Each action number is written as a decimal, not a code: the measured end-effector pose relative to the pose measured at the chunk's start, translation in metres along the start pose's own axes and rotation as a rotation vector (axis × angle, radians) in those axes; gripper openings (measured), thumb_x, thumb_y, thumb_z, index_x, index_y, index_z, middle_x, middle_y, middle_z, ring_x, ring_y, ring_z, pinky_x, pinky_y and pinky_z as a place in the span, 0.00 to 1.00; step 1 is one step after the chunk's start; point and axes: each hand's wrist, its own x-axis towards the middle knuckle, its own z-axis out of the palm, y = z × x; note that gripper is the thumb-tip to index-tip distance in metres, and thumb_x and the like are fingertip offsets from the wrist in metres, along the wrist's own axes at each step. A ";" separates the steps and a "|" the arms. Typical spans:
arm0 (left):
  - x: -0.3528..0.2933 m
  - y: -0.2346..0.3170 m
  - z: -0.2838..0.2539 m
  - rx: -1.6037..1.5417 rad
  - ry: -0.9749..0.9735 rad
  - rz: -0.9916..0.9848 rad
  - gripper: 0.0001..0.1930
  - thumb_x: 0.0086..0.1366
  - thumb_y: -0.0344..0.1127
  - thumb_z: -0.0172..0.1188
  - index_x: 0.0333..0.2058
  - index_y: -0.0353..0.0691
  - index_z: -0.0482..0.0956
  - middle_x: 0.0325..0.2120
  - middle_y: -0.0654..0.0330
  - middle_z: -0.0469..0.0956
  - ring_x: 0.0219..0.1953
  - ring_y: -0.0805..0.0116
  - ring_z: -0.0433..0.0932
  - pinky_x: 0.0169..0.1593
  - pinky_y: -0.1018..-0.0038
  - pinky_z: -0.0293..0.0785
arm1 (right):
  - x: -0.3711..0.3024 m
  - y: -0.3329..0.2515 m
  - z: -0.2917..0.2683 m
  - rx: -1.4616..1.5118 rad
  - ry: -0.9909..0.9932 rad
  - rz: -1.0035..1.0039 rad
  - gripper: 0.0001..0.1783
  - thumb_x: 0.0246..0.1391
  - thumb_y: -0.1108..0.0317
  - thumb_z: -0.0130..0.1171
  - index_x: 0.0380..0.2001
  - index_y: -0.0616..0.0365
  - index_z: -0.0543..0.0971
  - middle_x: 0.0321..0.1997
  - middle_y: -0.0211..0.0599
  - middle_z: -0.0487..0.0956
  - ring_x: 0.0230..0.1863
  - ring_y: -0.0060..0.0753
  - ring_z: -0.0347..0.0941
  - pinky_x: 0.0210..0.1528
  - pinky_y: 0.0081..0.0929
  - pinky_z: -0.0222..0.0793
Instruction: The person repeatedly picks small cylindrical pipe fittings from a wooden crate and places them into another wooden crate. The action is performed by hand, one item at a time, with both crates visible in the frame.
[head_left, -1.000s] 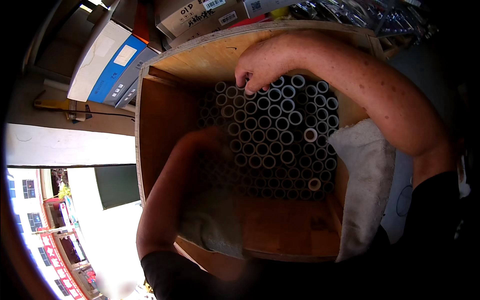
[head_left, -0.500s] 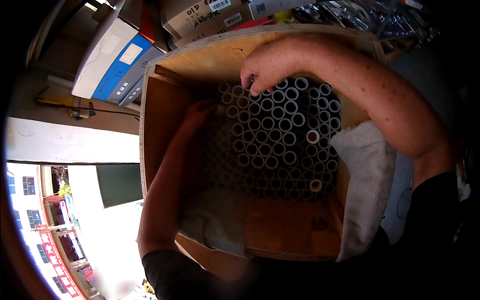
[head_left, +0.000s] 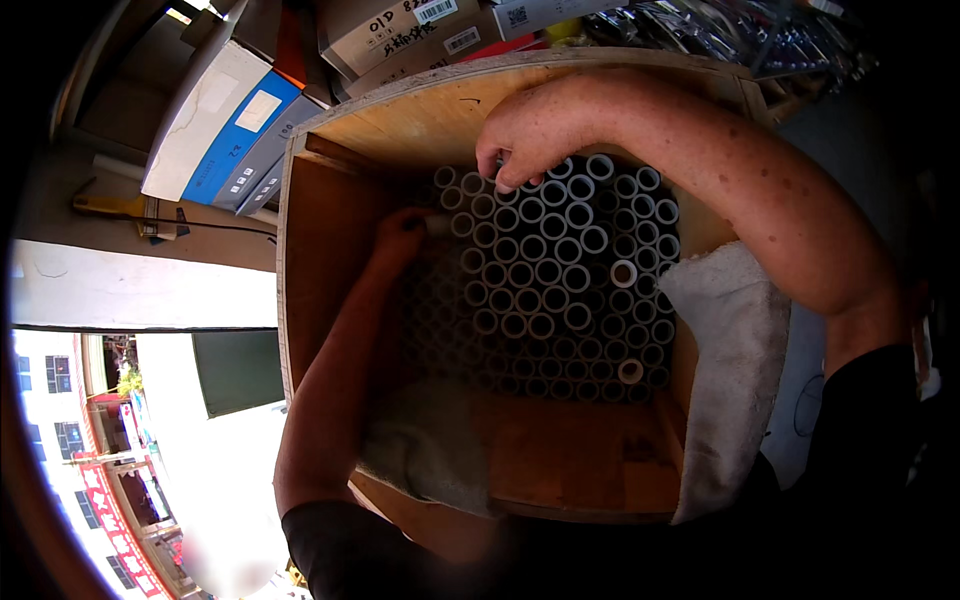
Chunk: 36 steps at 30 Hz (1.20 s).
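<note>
Rows of white tubes are stacked with their round ends facing up inside a deep wooden box. My left hand reaches in along the box's left wall, in shadow, its fingers closed round the end of a pale tube at the left edge of the rows. My right hand bends over the far edge of the stack. Its thumb and fingers are pinched together just above the tube ends; what lies between them is too hidden to name.
Grey cloths drape the box's right side and its near left corner. Cardboard boxes stand behind, with a blue and white carton at far left. Plastic-wrapped metal parts lie at far right. A yellow-handled tool is at left.
The pale tube at my left fingertips now shows more clearly, and that hand has shifted slightly. My right hand stays at nearly the same place over the far tubes.
</note>
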 end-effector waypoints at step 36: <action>-0.043 0.056 0.031 0.760 -0.426 0.304 0.12 0.47 0.37 0.66 0.30 0.38 0.80 0.27 0.58 0.80 0.30 0.69 0.77 0.37 0.72 0.73 | 0.000 0.003 0.000 -0.002 0.004 0.005 0.18 0.49 0.59 0.55 0.41 0.57 0.76 0.28 0.31 0.79 0.31 0.27 0.76 0.34 0.28 0.70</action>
